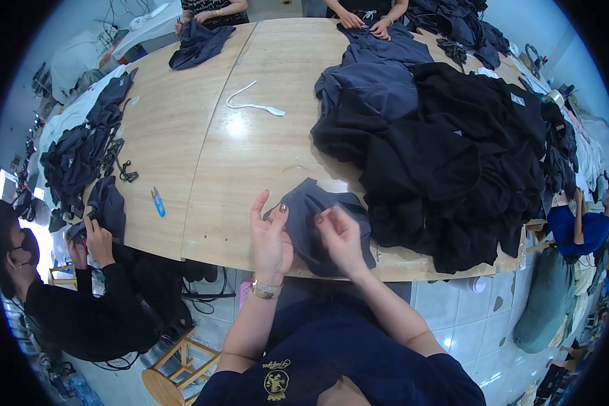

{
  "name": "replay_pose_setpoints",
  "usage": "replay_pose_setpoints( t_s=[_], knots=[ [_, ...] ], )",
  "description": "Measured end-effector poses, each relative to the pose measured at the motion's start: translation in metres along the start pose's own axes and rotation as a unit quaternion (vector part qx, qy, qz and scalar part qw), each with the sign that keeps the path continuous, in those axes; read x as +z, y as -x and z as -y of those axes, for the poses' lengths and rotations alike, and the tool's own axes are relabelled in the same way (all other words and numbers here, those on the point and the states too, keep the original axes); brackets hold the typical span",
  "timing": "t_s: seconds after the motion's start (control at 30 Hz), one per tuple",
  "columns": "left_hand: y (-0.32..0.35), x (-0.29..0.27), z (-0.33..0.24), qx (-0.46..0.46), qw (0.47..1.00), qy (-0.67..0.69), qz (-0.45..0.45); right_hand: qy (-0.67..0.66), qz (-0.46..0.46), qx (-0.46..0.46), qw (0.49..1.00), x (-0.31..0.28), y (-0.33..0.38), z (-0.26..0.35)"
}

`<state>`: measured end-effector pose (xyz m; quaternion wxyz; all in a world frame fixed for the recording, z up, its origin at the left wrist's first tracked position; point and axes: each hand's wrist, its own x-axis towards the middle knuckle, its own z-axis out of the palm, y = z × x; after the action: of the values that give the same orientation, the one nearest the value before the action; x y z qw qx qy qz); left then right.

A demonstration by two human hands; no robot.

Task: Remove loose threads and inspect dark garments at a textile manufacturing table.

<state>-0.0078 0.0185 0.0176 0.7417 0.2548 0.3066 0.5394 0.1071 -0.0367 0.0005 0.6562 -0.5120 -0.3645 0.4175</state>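
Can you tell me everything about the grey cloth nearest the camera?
The dark grey cloth looks soft and matte, bunched in folds, one corner pointing away from the person. It lies at the near edge of the wooden table, left of the black garments. The blurred right hand is over it, the open left hand beside it; whether either touches is unclear.

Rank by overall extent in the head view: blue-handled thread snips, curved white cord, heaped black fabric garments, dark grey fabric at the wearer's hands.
1. Heaped black garments
2. Dark grey fabric
3. White cord
4. Blue-handled snips
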Motion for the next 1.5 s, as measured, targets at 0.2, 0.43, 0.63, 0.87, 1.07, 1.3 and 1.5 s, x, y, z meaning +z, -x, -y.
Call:
replay_pose_setpoints(
  t_s=[0.2, 0.43, 0.63, 0.87, 1.07, 1.3, 1.5],
  knots=[
    [-0.001, -0.004, 0.004, -0.051, 0.997, 0.039, -0.032, -0.009, -0.027, 0.020, 0.999, -0.003, -0.002, -0.002],
    [0.009, 0.002, 0.009, -0.033, 0.999, 0.016, -0.020, 0.096, 0.035, -0.002, 0.995, 0.001, 0.000, -0.011],
    [0.014, -0.015, 0.001, -0.190, 0.969, -0.146, 0.062, 0.198, 0.133, 0.003, 0.971, -0.020, -0.004, 0.016],
    [0.018, 0.003, 0.005, -0.196, 0.978, -0.060, 0.044, 0.067, -0.061, 0.006, 0.996, -0.045, 0.003, 0.003],
    [0.021, 0.004, 0.013, -0.176, 0.984, -0.009, 0.029, 0.158, -0.020, 0.010, 0.987, -0.047, 0.019, 0.008],
    [0.021, 0.009, 0.011, -0.172, 0.985, 0.013, 0.026, 0.346, 0.032, -0.081, 0.934, -0.043, 0.025, 0.014],
    [0.021, 0.004, 0.015, -0.166, 0.985, 0.027, 0.032, 0.359, 0.018, -0.089, 0.929, -0.040, 0.021, 0.016]
  ],
)
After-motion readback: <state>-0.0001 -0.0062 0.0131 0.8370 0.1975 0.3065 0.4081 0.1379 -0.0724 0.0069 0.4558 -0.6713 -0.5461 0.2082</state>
